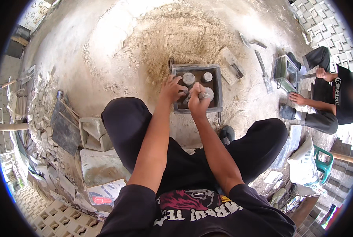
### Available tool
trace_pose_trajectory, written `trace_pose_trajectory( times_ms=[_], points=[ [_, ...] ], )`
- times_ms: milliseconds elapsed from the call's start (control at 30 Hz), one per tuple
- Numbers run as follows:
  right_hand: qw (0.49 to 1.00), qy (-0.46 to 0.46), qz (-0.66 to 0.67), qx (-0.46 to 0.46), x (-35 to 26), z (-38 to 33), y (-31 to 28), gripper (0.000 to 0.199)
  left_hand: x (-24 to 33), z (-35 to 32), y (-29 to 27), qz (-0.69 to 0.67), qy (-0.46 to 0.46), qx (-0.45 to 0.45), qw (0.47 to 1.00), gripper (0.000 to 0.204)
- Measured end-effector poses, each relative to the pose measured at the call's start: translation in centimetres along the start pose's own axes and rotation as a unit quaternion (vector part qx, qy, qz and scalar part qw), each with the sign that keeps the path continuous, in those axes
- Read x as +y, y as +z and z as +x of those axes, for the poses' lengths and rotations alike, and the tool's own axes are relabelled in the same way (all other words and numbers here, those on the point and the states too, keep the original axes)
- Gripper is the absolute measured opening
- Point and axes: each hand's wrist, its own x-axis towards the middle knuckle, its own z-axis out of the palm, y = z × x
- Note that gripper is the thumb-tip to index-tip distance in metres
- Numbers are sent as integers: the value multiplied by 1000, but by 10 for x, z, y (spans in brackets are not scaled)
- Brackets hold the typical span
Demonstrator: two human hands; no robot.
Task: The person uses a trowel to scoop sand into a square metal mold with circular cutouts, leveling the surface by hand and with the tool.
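Between my knees sits a square, dark-rimmed mould box (220,89) with several round, grey, dust-covered plugs inside. Two of them, a larger plug (188,78) and a smaller plug (207,76), stand along the far side. My left hand (172,87) reaches over the left rim with its fingers apart, next to the plugs on that side. Over the near middle of the box, my right hand (199,103) is closed, its fingers bent. What it grips is hidden. A pale round piece (207,94) shows right beside those fingers.
Loose sandy mix (176,27) is heaped beyond the box. A float trowel (232,65) lies to its right. Farther right, another person (338,89) works at a second mould (287,71). At left are a dark board (65,126) and concrete blocks (95,134); a white sack (304,166) stands at right.
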Motion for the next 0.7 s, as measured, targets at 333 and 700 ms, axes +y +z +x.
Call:
trace_pose_trajectory(
  times_ms=[333,700],
  points=[
    [1000,9,10,-13,-16,10,0,39,-10,-5,14,14,19,8,1000,30],
    [995,8,-13,-101,27,34,-12,37,-11,-6,14,-13,8,5,1000,29]
  ],
)
